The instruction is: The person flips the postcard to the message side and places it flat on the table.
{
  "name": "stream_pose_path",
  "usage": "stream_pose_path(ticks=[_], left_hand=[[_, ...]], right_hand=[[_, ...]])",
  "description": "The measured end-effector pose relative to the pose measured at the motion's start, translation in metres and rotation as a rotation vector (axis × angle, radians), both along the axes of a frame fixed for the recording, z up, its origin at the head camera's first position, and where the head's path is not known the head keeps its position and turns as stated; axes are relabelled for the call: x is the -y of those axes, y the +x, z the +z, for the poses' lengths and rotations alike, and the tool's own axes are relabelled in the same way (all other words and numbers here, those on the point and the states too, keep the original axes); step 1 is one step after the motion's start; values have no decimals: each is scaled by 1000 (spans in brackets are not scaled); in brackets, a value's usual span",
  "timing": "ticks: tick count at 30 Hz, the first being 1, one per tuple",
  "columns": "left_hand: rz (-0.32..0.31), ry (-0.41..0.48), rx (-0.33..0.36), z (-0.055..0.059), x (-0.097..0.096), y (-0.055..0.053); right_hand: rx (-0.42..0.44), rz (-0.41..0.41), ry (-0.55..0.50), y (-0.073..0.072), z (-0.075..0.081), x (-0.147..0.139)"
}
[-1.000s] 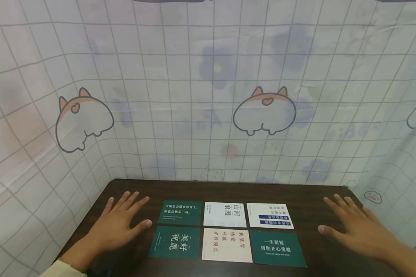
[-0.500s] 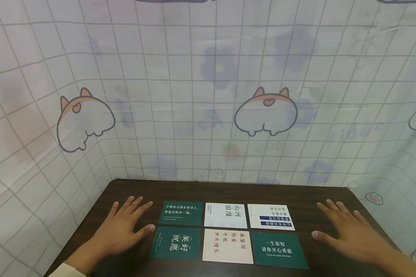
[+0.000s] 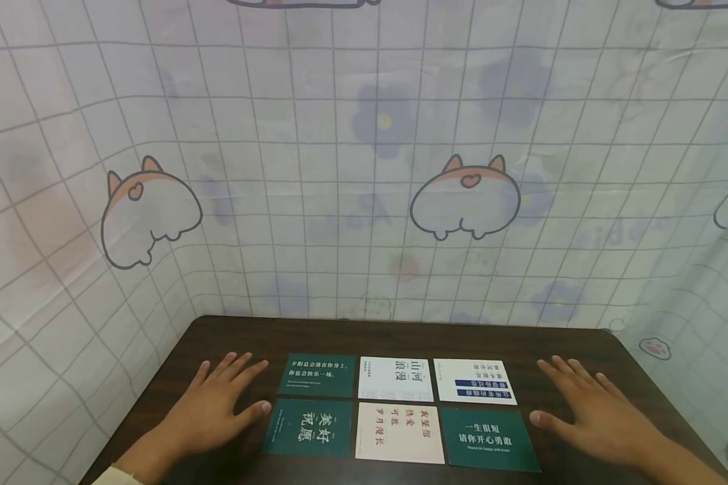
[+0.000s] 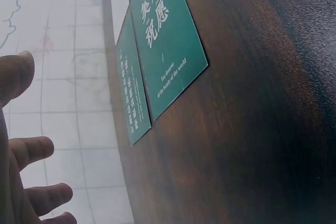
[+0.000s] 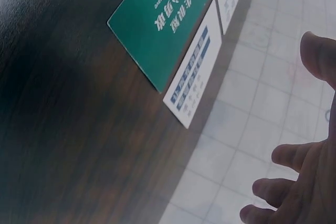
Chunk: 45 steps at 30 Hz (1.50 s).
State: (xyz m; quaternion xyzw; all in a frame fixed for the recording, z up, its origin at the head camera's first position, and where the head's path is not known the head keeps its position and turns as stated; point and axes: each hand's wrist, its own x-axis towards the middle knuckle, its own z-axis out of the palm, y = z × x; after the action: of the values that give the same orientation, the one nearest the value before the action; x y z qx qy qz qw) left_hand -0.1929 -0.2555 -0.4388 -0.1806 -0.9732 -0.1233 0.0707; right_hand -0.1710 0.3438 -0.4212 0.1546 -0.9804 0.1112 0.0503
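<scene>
Several printed cards lie flat on a dark wooden table (image 3: 400, 337), in two rows of three. In the back row are a green card (image 3: 317, 375), a white card (image 3: 394, 379) and a white card with blue bars (image 3: 475, 382). The front row holds a green card (image 3: 309, 428), a cream card (image 3: 399, 432) and another green card (image 3: 490, 439). My left hand (image 3: 209, 411), fingers spread, is left of the green cards and holds nothing. To the right of the cards is my right hand (image 3: 597, 417), also spread and holding nothing. Both wrist views show the fingers apart from the cards.
A white grid-patterned curtain (image 3: 315, 202) with cartoon animals and flowers surrounds the table at the back and both sides. The table's back edge (image 3: 412, 323) meets the curtain. Narrow strips of wood show between some cards.
My right hand has moved left, closer to the cards. The left hand has shifted slightly right and toward me. The cards have stayed in place.
</scene>
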Motion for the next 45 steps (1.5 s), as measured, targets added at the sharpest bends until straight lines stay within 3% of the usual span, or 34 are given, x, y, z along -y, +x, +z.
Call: stream_pose_path(ticks=[15, 29, 45], left_hand=[[-1, -4, 43, -6, 2, 1], [10, -26, 66, -16, 6, 1], [-8, -10, 69, -17, 8, 2]], right_hand=[[-23, 34, 24, 1, -5, 26], [-17, 14, 60, -5, -14, 41], [-60, 59, 3, -7, -15, 63]])
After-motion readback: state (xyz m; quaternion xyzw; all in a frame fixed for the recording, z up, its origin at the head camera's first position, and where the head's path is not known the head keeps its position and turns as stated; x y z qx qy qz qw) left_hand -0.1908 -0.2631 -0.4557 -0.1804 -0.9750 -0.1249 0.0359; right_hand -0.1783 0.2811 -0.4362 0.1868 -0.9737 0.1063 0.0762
